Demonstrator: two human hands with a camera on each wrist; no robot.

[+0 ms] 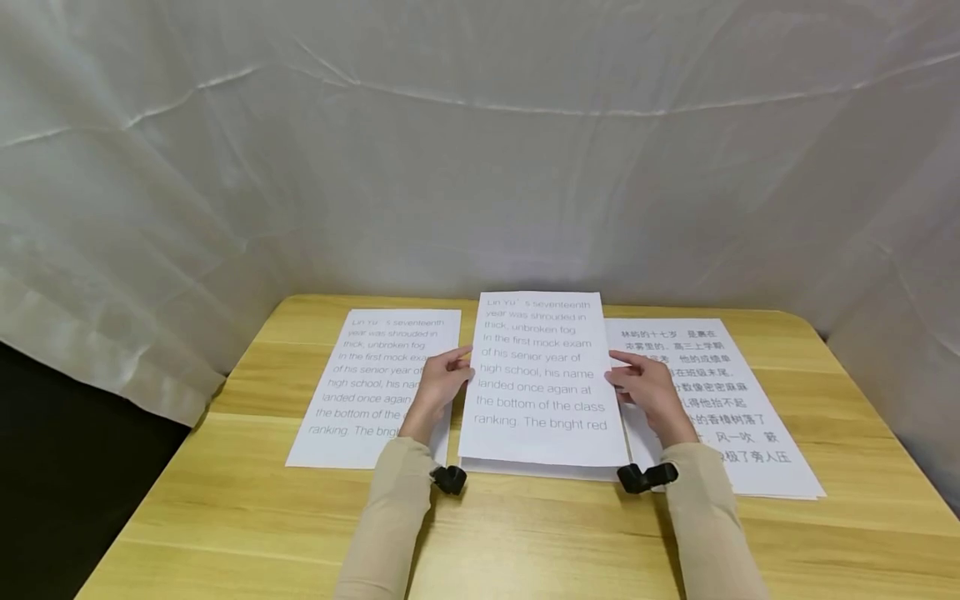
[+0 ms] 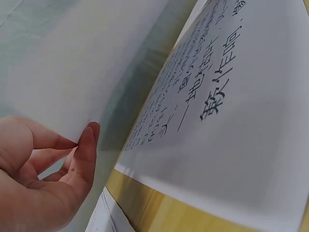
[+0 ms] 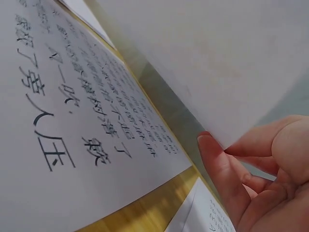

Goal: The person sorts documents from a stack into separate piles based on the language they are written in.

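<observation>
A white sheet of paper (image 1: 540, 375) with printed English text is held up over the middle of the table. My left hand (image 1: 437, 385) pinches its left edge between thumb and fingers. On the opposite edge, my right hand (image 1: 654, 395) pinches the paper the same way. Both wrist views show the raised sheet's pale surface, apart from the table. Beneath it lies another sheet (image 2: 227, 154) with Chinese characters, mostly hidden in the head view. To the left rests a sheet with English text (image 1: 360, 421), partly behind my left hand.
On the right lies a stack of sheets with Chinese text (image 1: 738, 400), partly covered by my right hand. The wooden table (image 1: 517, 542) has a back edge against a pale hanging cloth (image 1: 480, 183). Small black wrist cameras (image 1: 450, 479) sit at both cuffs.
</observation>
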